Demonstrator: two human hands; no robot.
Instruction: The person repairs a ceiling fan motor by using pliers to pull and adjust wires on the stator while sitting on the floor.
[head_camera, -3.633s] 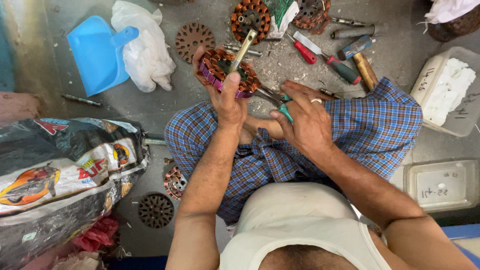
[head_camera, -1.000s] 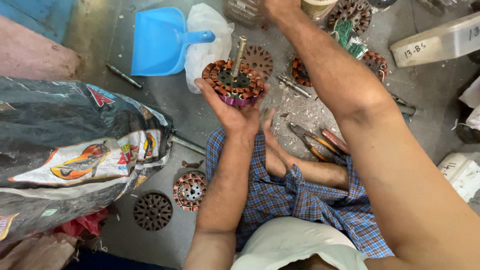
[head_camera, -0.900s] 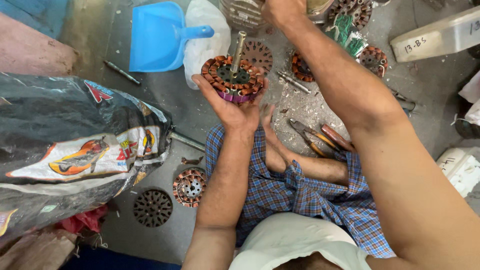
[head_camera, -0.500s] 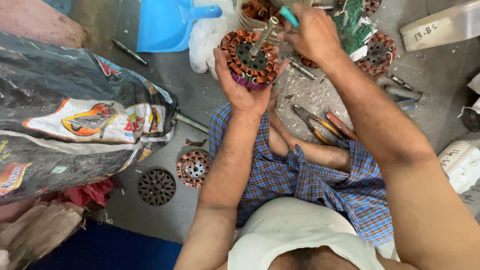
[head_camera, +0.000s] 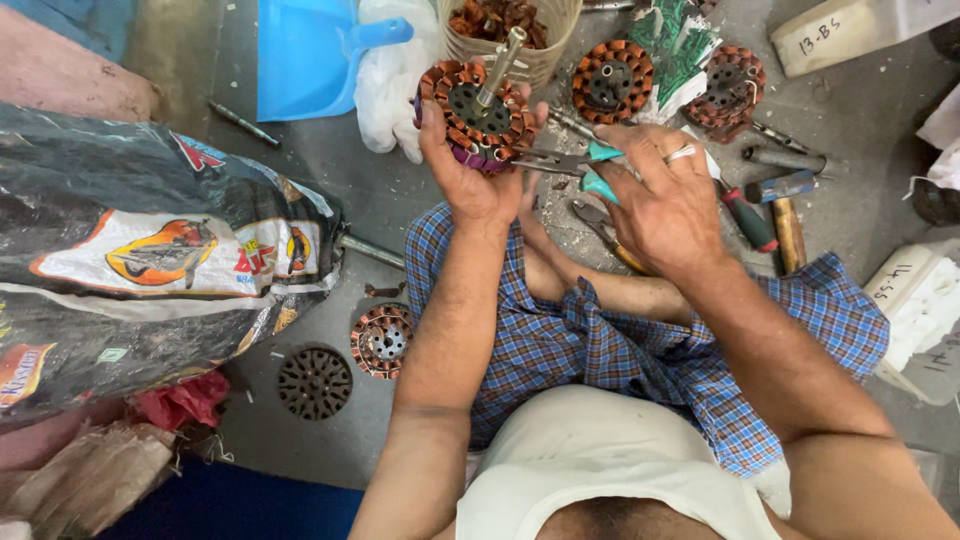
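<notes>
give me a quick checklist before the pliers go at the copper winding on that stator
1. Left hand grips the wound stator from below: ok.
2. Right hand holds the teal-handled pliers by the handles: ok.
3. Plier tips reach the stator's lower rim: ok, though whether they have actually bitten a wire cannot be told.
4. Left fingers away from the tips: not ok, the hand lies close beside them.
5. Stator shaft points up, away from the pliers: ok.
6. Basket of copper scraps stands just behind the stator: ok.
</notes>
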